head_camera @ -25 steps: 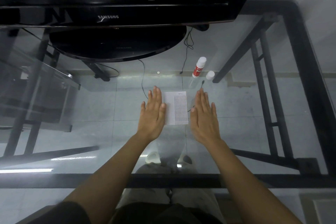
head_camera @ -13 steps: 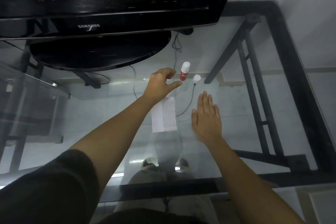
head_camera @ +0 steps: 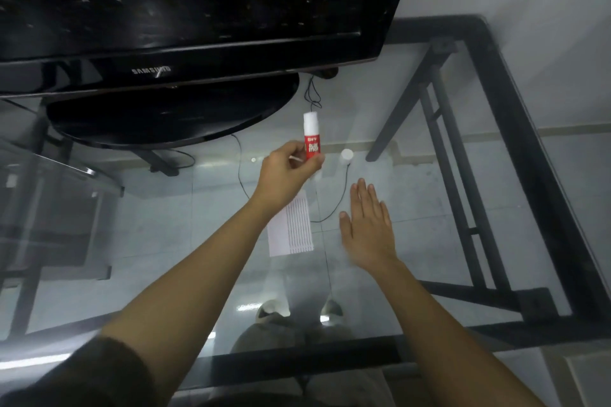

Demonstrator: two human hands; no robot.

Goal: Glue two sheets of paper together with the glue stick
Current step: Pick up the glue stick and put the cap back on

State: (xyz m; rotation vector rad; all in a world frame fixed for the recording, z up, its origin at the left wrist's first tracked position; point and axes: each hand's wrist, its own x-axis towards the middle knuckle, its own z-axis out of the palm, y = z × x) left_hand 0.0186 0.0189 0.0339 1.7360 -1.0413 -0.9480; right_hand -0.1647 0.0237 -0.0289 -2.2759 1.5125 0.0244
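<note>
So the left hand [head_camera: 291, 165] is pinching the glue stick [head_camera: 312, 140] by its lower end, fingers curled round the red label, stick pointing up and lifted clear of the glass bench [head_camera: 429, 241]. The white top end looks like bare glue or a cap, honestly can't tell which. There's a little white round thing [head_camera: 346, 154] just right of the stick on the glass, my guess is that's the cap. The right hand [head_camera: 368, 228] is flat and spread, holding nothing, parked on or just over the glass right next to the paper [head_camera: 291, 231], not on it.

The paper sits between the two arms, partly hidden under the left wrist. I only see one printed sheet, so the second is either stacked with it or out of sight.

Tips for this bit, imo: flip the stick tip down, slide that free right hand onto a corner of the sheet so it doesn't skate on the glass, then rub along the edges with light pressure so thin paper doesn't wrinkle.
</note>
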